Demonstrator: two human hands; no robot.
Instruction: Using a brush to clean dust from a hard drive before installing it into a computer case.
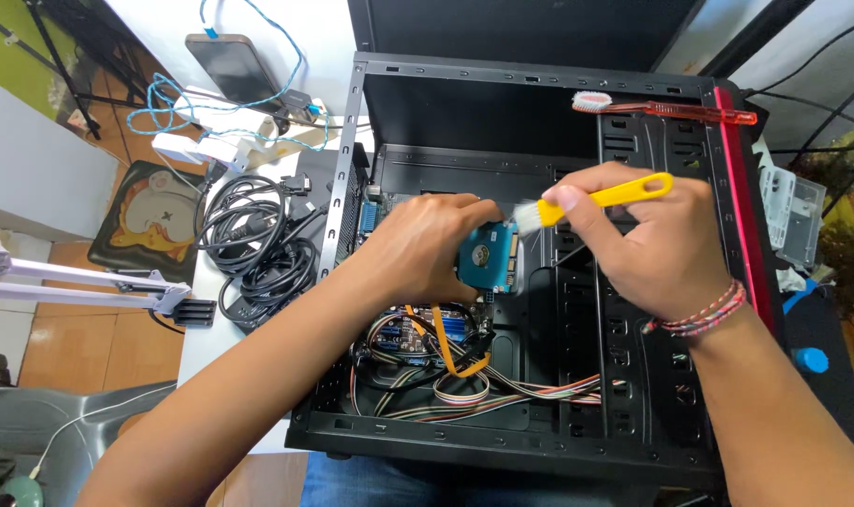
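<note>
A: What's the left hand [427, 246] doing?

B: Its fingers are gripping a small drive [489, 256], holding it up over the open computer case [539, 441]. Blue label facing up, silver disc at the centre, edges partly hidden by the hand.

A: And the right hand [647, 239]?

B: Fingers are pinching a yellow brush [603, 198]. White bristles are touching the drive's top right corner.

A: What's under it?

B: An orange cable [443, 345] is hanging below the drive, striped ribbon cables [502, 392] are lying on the case floor.

A: Anything else around?

B: A red toothbrush [671, 111] is lying on the case's top edge. Black cords [258, 244] are sitting coiled on the worktop [197, 338], left of the case.
</note>
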